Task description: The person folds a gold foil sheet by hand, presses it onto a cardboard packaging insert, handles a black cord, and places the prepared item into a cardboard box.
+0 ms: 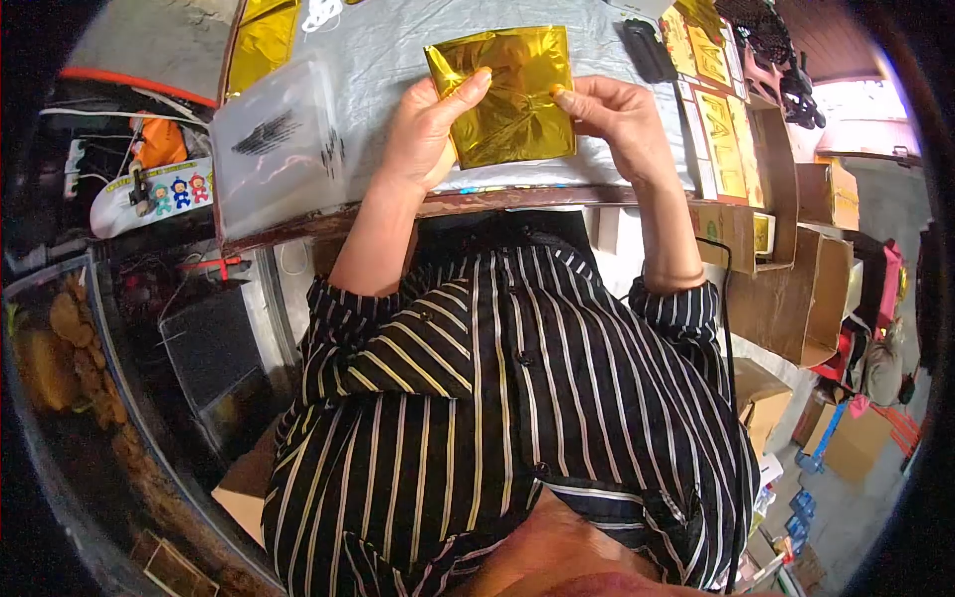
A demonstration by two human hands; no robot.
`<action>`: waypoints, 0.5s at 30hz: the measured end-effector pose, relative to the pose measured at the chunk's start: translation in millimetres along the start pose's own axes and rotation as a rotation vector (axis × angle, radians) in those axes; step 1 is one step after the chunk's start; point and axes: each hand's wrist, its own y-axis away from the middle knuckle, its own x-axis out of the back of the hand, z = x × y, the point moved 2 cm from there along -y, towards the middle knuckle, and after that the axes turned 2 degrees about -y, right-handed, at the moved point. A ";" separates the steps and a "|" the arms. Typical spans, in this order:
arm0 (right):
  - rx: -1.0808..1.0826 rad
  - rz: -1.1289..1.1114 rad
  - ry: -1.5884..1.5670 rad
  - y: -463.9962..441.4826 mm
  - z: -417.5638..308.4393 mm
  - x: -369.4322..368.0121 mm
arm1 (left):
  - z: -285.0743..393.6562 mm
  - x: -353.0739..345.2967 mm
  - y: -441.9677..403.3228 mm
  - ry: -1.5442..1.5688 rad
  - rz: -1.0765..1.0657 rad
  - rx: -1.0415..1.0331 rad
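A square of shiny gold foil (pixel 512 99), perhaps a folded sheet or flat packet, is held up over the table near its front edge. My left hand (pixel 430 124) grips its left side, with the thumb lying across the front and the fingers behind. At the right side, my right hand (pixel 619 119) pinches the foil between thumb and fingers. The foil's face is creased and reflects light. What lies behind the foil is hidden.
A clear plastic sheet or case (pixel 279 149) lies at the table's left. More gold foil (pixel 264 45) sits behind it. A black tray-like object (pixel 649 50) and printed gold-windowed boxes (pixel 721 139) are at the right. Cardboard boxes (pixel 786 298) stand beyond the right edge.
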 end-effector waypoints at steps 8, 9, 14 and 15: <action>0.015 0.139 0.021 10.9 -0.7 -7.1 | 19.9 -16.2 2.5 -0.036 0.019 -0.095; 0.014 0.133 0.023 12.2 -0.8 -8.4 | 22.6 -15.3 1.2 -0.034 0.024 -0.098; 0.056 0.134 0.028 14.4 2.3 -11.3 | 26.6 -13.5 -7.1 -0.091 -0.001 -0.126; 0.056 0.135 0.028 14.4 2.0 -11.1 | 26.7 -15.6 -7.2 -0.091 -0.001 -0.125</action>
